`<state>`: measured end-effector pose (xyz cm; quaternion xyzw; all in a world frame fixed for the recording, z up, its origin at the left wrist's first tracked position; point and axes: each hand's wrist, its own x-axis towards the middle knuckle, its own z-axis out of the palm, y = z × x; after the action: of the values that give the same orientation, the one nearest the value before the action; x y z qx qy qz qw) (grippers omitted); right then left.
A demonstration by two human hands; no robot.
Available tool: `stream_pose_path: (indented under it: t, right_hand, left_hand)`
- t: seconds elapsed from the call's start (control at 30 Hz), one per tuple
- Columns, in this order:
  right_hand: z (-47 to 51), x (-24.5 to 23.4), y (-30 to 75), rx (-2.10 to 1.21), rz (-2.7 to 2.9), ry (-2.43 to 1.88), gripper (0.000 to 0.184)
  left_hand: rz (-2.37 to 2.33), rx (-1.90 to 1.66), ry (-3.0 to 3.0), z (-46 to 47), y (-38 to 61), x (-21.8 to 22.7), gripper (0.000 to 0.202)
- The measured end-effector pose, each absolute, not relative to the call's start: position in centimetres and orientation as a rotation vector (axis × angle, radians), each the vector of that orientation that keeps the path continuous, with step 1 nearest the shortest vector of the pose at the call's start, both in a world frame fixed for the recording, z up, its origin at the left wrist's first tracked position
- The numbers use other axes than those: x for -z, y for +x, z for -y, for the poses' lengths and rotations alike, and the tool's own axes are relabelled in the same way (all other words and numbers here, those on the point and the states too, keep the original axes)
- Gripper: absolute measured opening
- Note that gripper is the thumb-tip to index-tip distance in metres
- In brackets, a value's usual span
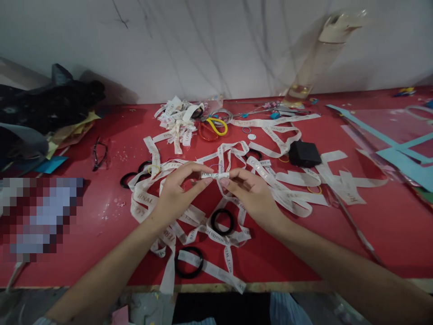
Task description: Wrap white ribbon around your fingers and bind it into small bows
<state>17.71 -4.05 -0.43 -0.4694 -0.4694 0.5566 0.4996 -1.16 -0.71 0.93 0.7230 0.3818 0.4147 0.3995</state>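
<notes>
Between my two hands a white printed ribbon is pinched, folded into a short flat piece with dark lettering. My left hand grips its left end between thumb and fingers. At the right end, the thumb and fingers of my right hand close on the same ribbon. A strip runs up from the held piece to more loose ribbon, which lies tangled under and around both hands. Below the hands, a black ring rests on the strips, with another black ring nearer the table edge.
On the red table, cut ribbon pieces are heaped at the back beside yellow-handled scissors. A black box and a thin rod lie to the right. Glasses sit left; a bottle stands by the wall.
</notes>
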Motion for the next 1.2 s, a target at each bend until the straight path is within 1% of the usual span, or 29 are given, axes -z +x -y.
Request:
stream_pose_path:
  t: [0.07,0.23,0.37,0.5,0.67,0.8,0.93,1.07,1.2]
  right_hand:
    - [4.1,0.41,17.74,-1.334,1.162,-1.126,0.024]
    - [4.15,0.52,17.87,-1.345,1.204,-1.118,0.019]
    - [4.07,0.55,17.9,-1.344,1.234,-1.108,0.018]
    - [4.21,0.64,17.77,-1.394,1.207,-1.083,0.021]
    - [4.34,0.6,17.67,-1.448,1.167,-1.067,0.027]
    - [4.3,0.29,17.7,-1.407,1.182,-1.054,0.022]
    - [4.21,0.17,17.73,-1.418,1.16,-1.029,0.017]
    - [4.12,0.37,17.69,-1.457,1.179,-1.034,0.017]
    - [4.24,0.54,17.59,-1.463,1.184,-1.095,0.022]
  left_hand:
    - [-0.986,-1.095,1.765,0.74,-1.25,-0.77,0.012]
    - [-0.961,-1.091,1.664,0.88,-1.26,-0.6,0.019]
    - [-0.995,-1.078,1.711,0.87,-1.18,-0.45,0.021]
    - [-0.965,-1.125,1.814,0.87,-1.11,-0.43,0.023]
    - [-1.015,-1.159,1.855,0.97,-1.03,-0.62,0.021]
    - [-1.11,-1.198,1.872,0.87,-1.11,-0.54,0.019]
    - [-1.096,-1.232,1.847,0.85,-1.17,-0.37,0.014]
    - [-1.063,-1.236,1.811,1.0,-1.11,-0.32,0.014]
    - [-1.036,-1.235,1.888,1.04,-0.96,-0.44,0.015]
